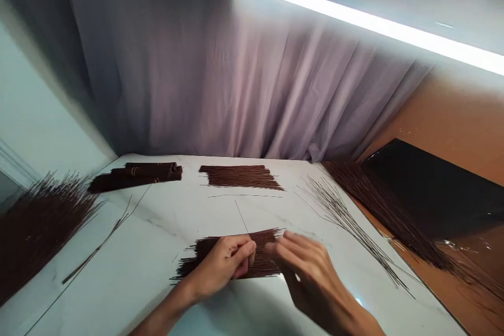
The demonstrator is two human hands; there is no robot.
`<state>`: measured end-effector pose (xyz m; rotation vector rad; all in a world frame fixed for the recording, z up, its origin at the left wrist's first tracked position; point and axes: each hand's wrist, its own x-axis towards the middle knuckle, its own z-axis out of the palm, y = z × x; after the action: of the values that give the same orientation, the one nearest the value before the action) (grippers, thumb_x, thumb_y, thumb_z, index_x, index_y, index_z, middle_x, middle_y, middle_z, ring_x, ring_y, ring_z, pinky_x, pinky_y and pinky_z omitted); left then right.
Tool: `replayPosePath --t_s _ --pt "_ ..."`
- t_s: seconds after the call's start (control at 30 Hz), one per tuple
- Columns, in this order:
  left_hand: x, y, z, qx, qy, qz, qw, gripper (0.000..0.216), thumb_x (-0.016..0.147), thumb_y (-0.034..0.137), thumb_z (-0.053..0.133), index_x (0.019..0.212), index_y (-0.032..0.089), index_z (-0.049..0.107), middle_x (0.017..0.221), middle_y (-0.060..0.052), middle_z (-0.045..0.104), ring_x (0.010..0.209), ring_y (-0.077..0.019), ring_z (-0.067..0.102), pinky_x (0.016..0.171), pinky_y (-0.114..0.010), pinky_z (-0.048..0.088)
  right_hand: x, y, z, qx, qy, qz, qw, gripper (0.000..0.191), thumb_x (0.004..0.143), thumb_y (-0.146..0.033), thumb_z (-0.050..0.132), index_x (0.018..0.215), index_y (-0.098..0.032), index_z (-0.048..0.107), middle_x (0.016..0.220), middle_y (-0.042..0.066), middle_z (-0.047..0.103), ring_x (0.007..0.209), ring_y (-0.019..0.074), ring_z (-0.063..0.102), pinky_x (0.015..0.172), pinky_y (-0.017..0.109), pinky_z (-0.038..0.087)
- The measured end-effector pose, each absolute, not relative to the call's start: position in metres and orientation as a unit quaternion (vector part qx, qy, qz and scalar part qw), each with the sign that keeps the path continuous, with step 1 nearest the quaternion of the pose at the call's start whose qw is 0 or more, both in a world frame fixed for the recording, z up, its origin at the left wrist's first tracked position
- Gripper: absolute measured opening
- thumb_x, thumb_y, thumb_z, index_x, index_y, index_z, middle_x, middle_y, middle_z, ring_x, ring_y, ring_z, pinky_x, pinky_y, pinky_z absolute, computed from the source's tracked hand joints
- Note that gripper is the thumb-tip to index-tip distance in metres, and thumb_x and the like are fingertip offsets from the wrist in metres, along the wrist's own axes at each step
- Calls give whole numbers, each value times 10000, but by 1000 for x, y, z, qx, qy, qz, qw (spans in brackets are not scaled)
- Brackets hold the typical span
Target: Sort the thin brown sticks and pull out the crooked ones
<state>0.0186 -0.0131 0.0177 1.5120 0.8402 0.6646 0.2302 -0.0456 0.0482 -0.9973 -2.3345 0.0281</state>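
A flat pile of thin dark brown sticks (236, 254) lies on the white table (165, 231) just in front of me. My left hand (222, 265) rests on the pile with its fingers curled in a pinch, and one thin stick (242, 219) rises from its fingertips toward the far side. My right hand (305, 268) hovers at the pile's right end, fingers stretched out and slightly blurred, touching or just above the sticks.
A second flat pile (240, 176) lies farther back. Tied bundles (136, 175) sit at the far left. A large loose heap (37, 220) lies on the left, thin pale sticks (346, 220) and a long brown row (388, 210) on the right. A curtain (236, 89) hangs behind.
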Motion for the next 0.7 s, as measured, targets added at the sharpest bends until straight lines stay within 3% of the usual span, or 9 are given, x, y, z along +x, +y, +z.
replayPosePath --t_s 0.17,0.27,0.33,0.4,0.5,0.6,0.7 --pt "13 -17 29 624 343 292 639 406 1032 466 442 742 195 530 492 81 413 475 -92 310 561 -241 298 233 -64 -2 -403 -852 164 292 227 980 -136 394 917 -222 595 745 28 654 640 157 588 575 254 402" --pt "18 -32 29 618 305 252 680 401 1019 462 469 730 193 538 468 82 411 442 -86 307 540 -237 298 242 -39 14 -400 -844 266 238 237 1011 -187 413 898 -223 617 831 21 689 727 153 617 659 241 448" --pt "22 -38 25 616 293 216 698 404 1010 480 486 732 192 545 462 82 413 427 -85 307 519 -234 290 245 -23 38 -384 -862 248 219 257 1018 -172 414 884 -218 628 840 17 690 744 149 602 683 242 439" --pt "22 -35 21 620 312 212 688 430 1006 508 487 715 195 527 493 75 422 435 -83 320 504 -232 275 244 -19 56 -383 -879 156 236 280 1012 -136 394 876 -211 627 786 23 669 731 161 569 667 258 406" --pt "15 -21 20 637 364 275 621 463 1021 526 446 697 199 501 522 68 428 475 -92 346 525 -235 286 234 -38 47 -385 -874 37 295 278 995 -96 373 888 -204 605 692 27 613 676 175 521 623 283 350" --pt "6 -14 26 645 391 298 585 444 1027 526 436 739 199 521 482 79 426 475 -97 331 555 -239 306 225 -60 6 -385 -862 93 315 213 966 -96 402 916 -210 576 728 20 623 644 158 542 581 268 337" --pt "6 -23 30 636 372 267 621 458 1009 561 450 731 201 506 481 83 425 449 -87 328 555 -237 312 229 -51 -10 -406 -852 200 263 167 934 -128 445 860 -221 562 745 -3 635 624 138 550 566 241 351"
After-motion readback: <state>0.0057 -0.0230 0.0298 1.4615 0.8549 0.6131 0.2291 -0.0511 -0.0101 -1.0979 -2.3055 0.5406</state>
